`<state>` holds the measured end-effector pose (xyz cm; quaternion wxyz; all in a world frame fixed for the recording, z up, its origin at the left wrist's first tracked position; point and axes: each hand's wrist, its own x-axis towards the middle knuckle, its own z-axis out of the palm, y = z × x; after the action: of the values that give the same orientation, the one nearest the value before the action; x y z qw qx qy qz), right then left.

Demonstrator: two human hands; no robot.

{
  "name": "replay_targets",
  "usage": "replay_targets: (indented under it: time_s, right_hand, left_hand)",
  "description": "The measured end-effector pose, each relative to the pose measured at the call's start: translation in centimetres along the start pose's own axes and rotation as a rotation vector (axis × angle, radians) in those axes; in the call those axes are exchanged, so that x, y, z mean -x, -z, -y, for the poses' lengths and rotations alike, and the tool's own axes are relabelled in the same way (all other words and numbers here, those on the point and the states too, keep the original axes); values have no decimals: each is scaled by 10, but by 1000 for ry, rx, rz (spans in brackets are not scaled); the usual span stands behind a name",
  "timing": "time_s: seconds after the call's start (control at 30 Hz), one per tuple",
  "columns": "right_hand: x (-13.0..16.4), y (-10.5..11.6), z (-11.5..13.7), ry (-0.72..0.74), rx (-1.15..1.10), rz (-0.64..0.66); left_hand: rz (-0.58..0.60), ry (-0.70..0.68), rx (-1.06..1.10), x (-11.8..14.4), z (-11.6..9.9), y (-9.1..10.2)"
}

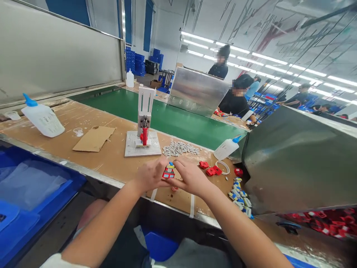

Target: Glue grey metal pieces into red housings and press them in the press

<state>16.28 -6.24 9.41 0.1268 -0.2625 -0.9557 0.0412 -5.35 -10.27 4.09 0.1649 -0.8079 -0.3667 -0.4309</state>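
Pinching a small red part [169, 173] with a yellow-and-blue piece on top, between fingers [164, 163] of both hands, low over the near edge of the surface [111, 156]. Left hand [150, 175] closed on the part's left side, right hand [189, 178] closed on its right, thumbs and forefingers meeting around it; not clear whether the top piece is fully seated. Best handled, by the look of it, with light and even pressure from both sides, keeping the part level and square so the small top piece goes down straight rather than cocked. Worth keeping wrists low and close to the surface, so a slip drops the part only a little way.

Just right of the hands: loose red parts [210, 169] and a white ring [222, 167], then a scatter of yellow-and-blue pieces [240, 195] against the metal chute [292, 160]. Beyond the hands: a heap of small grey bits [180, 148] and a white press jig [143, 128] with a red part in it, standing on a pale base. Glue bottle with blue tip [226, 148] near the right, another bottle [43, 118] far left, a cardboard scrap [94, 138] between. Green conveyor belt [178, 119] behind, other people at work across it. Care needed not to sweep the loose pieces with the forearms.
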Motion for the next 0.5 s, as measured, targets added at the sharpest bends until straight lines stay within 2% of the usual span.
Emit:
replay_targets:
  time_s: [0.07, 0.13, 0.3, 0.5]
  right_hand:
    - [4, -4, 3, 85, 75, -63]
    - [7, -8, 7, 171, 125, -136]
    - [14, -8, 20, 274, 225, -269]
    - [20, -4, 22, 313, 216, -263]
  left_hand:
    - [14, -112, 38, -1, -3, 13]
    - [-14, -167, 49, -2, -8, 22]
    - [-168, -101, 100, 0, -26, 26]
    - [-198, -52, 219, -1, -38, 24]
